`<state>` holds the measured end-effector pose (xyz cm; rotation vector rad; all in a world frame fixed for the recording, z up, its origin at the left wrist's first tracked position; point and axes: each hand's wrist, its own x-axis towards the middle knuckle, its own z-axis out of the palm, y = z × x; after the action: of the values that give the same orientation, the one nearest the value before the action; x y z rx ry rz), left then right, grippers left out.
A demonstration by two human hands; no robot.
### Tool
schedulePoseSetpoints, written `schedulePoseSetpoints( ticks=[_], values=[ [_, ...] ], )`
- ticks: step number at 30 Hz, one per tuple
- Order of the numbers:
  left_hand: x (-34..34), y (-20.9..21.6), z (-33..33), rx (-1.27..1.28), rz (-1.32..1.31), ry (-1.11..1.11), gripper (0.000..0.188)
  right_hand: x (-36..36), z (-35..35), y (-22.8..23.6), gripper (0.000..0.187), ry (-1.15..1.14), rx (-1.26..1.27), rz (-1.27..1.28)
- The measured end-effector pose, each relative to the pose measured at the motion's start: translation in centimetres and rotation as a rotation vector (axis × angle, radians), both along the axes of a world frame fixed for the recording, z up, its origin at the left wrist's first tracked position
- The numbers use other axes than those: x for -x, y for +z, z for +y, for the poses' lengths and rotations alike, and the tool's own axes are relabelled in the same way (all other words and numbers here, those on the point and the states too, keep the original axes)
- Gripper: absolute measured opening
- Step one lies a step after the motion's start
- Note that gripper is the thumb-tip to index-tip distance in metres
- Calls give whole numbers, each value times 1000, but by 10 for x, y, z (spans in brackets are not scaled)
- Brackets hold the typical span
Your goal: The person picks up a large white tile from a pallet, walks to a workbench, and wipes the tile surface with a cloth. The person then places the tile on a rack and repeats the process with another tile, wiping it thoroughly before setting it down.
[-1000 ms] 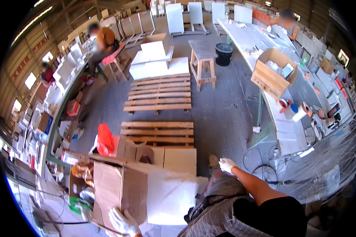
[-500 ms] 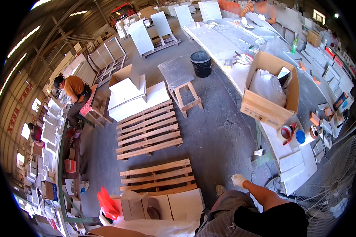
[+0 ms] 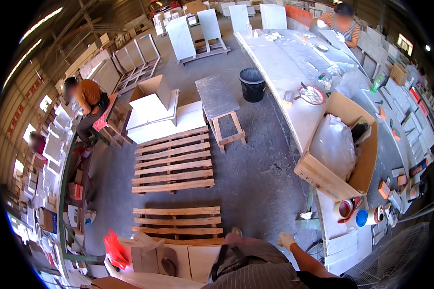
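Note:
My right hand (image 3: 286, 240), in a pale glove, hangs low beside my body near the corner of the long worktable (image 3: 279, 79). Its fingers look curled together, and no object shows in them. My left hand is out of view. On the table's near end stand a tape dispenser (image 3: 345, 209), a roll with a blue face (image 3: 361, 217) and a brown tape roll (image 3: 377, 213), all apart from my hand. Behind them an open cardboard box (image 3: 323, 180) holds clear plastic wrapping (image 3: 333, 147).
Two wooden pallets (image 3: 173, 174) lie on the floor ahead, with a low stool (image 3: 217, 96) and black bucket (image 3: 252, 90) beyond. A wire fan (image 3: 395, 257) stands at right. A red plastic bag (image 3: 115, 249) lies near left. Co-workers sit left (image 3: 89, 98) and far right (image 3: 345, 24).
The whole view has shifted, with the far end of the table showing more. My right hand now appears lower in the picture, still hanging by my side.

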<state>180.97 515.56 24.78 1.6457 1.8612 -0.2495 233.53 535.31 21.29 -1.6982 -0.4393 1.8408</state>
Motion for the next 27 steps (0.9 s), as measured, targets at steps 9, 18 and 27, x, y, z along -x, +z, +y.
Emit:
schedulePoseSetpoints(
  ticks=[9, 18, 27],
  values=[
    [40, 0, 223, -267, -110, -297, 6, 38, 112, 12, 24, -99, -145, -28],
    [51, 20, 528, -102, 77, -495, 28, 47, 262, 27, 31, -317, -218, -8],
    [-176, 126, 751, 65, -586, -71, 43, 44, 436, 110, 40, -398, -273, -70]
  ],
)
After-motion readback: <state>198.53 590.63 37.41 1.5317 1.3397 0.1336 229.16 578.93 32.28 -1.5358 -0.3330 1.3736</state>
